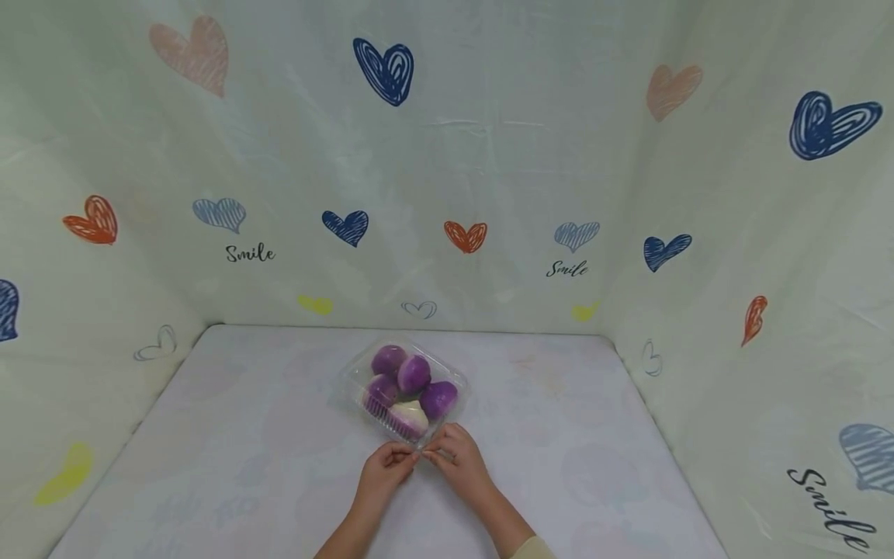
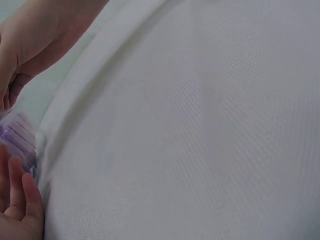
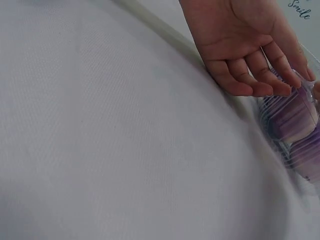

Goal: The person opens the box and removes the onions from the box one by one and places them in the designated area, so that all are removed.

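A clear plastic clamshell box (image 1: pixel 448 369) stands on the table, turned so that one corner points at the person. Through its lid show several round purple-and-white bulbs (image 1: pixel 414 374), which look like onions. At the near corner, my left hand (image 1: pixel 384 472) pinches the box's edge between thumb and fingers. My right hand (image 1: pixel 461 464) pinches the same corner just beside it, the fingertips of both hands nearly meeting. The box's ridged wall (image 3: pixel 274 117) shows at the right of the right wrist view. In the left wrist view only a blurred part appears at the left edge.
A pale cloth covers the table (image 1: pixel 559 466). Behind it and along both sides hangs a light curtain (image 1: pixel 489 155) printed with hearts and the word "Smile". The box lies nearer the table's back edge than its front.
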### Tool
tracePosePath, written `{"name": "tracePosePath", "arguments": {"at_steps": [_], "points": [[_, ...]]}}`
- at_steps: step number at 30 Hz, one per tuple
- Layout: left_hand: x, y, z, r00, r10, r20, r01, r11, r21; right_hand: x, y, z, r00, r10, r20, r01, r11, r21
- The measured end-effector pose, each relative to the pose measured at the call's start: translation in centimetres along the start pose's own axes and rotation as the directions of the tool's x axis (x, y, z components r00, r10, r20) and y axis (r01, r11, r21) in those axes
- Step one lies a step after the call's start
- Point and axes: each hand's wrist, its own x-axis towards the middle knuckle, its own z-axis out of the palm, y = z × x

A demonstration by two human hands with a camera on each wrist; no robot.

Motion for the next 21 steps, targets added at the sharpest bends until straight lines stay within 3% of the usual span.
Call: {"name": "tracePosePath", "arguments": {"at_steps": [6,21], "points": [[0.17,-0.24,-0.02,1.000,-0.002,-0.016,0.002,1.000,-0.025,-0.03,-0.07,0.25,1.000,0.018,-0.017,-0.018,1.000,0.012],[0.43,-0.04,0.09,0.999,-0.029,0.029,0.031,0.997,-0.074,0.31,-0.84,0.13,0.998,0.043,-0.040,-0.043,0.999,0.000]]}}
